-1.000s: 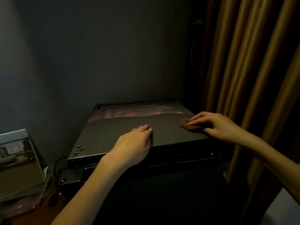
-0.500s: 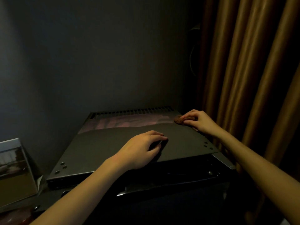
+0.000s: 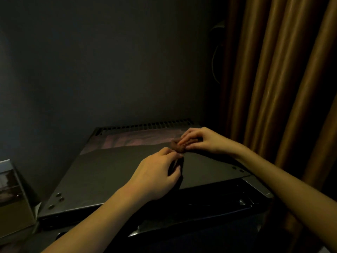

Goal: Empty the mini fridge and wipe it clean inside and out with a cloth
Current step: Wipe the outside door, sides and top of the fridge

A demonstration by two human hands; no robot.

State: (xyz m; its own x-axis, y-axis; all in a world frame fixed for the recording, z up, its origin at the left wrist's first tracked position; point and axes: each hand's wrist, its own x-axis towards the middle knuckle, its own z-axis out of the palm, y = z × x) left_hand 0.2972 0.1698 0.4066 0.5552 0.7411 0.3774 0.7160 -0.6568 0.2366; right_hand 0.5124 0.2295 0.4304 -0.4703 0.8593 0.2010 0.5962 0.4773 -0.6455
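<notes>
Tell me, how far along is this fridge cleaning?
Done: hard to judge. The inside is out of view, so emptying cannot be confirmed. In hand: the right hand holds a cloth on the fridge top near its back right, while the left hand rests on the top. Left: a paler patch by the rear vents may need wiping, and probably the sides and interior too.

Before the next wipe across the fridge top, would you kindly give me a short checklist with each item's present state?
1. Cloth gripped by right hand: ok.
2. Cloth touching fridge top: ok.
3. Left hand resting on the top: ok.
4. Left hand clear of cloth: cannot tell, fingertips very close.
5. Pale rear strip wiped clean: cannot tell, too dark.
</notes>
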